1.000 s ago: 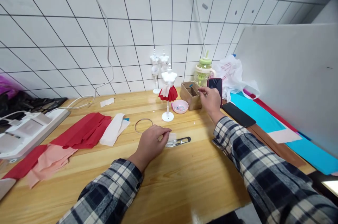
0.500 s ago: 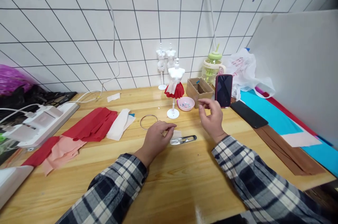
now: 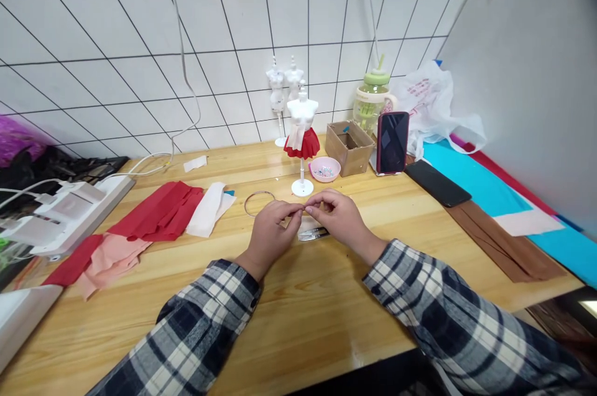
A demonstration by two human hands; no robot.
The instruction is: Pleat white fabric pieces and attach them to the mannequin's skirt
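My left hand (image 3: 270,233) and my right hand (image 3: 339,217) meet fingertip to fingertip over the wooden table (image 3: 298,315). Both pinch closed around something small between them; a bit of white cloth (image 3: 308,223) shows under the fingers. The small thread snips (image 3: 313,234) lie on the table just below my right hand. A metal ring (image 3: 259,202) lies just beyond my left hand. Behind stands a little white mannequin with a red skirt (image 3: 302,135).
A pink dish of beads (image 3: 324,169), a cardboard box (image 3: 349,147) and an upright phone (image 3: 392,142) sit behind. Red, pink and white cloth pieces (image 3: 153,217) lie left, beside a power strip (image 3: 69,212). Another phone (image 3: 436,183), brown and teal sheets lie right.
My right hand came back from the cardboard box to meet my left hand near the snips. The left hand stayed by the white cloth. The view tilted down slightly.
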